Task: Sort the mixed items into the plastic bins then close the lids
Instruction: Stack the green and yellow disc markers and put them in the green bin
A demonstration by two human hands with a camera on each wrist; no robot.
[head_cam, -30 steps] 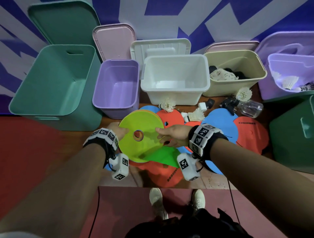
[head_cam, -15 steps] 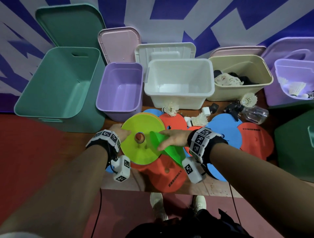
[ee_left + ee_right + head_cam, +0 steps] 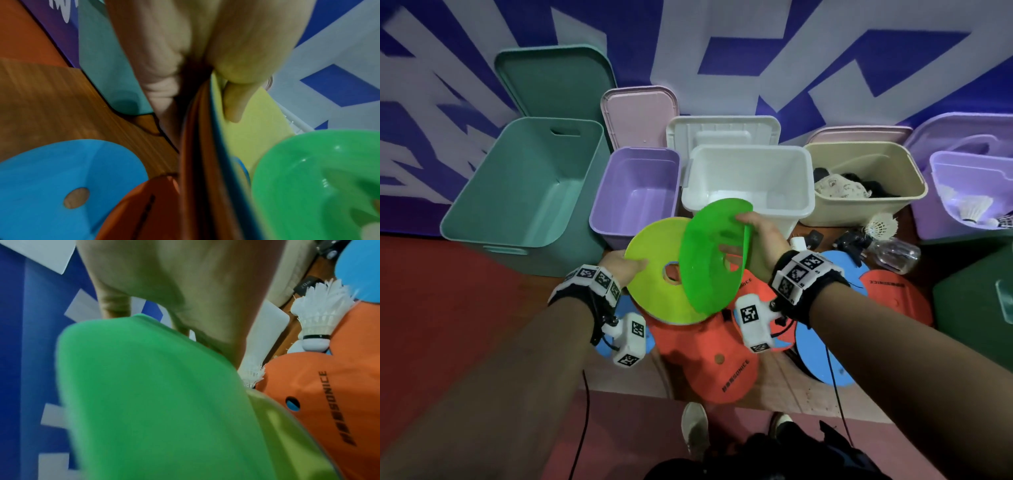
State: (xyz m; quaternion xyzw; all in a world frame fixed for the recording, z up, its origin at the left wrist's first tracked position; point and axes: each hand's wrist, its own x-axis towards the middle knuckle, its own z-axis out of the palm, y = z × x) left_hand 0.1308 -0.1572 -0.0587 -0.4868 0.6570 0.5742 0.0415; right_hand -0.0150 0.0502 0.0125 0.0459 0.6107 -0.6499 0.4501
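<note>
The left hand [image 3: 625, 265] pinches a stack of discs [image 3: 657, 274] by its edge, yellow on top. The right hand [image 3: 755, 240] grips the green disc [image 3: 714, 253], tilted above it, before the white bin [image 3: 748, 178]. Best lay it flat on the stack, holes aligned. The left wrist view alone shows orange and blue layers beneath — the right's, shuttlecocks [image 3: 320, 318] behind.

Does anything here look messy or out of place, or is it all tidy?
Plenty is loose. Flat orange discs and blue discs overlap in a heap on the floor, with a shuttlecock and a clear bottle lying on its side among them. The white bin, purple bin and teal bin stand open.
</note>
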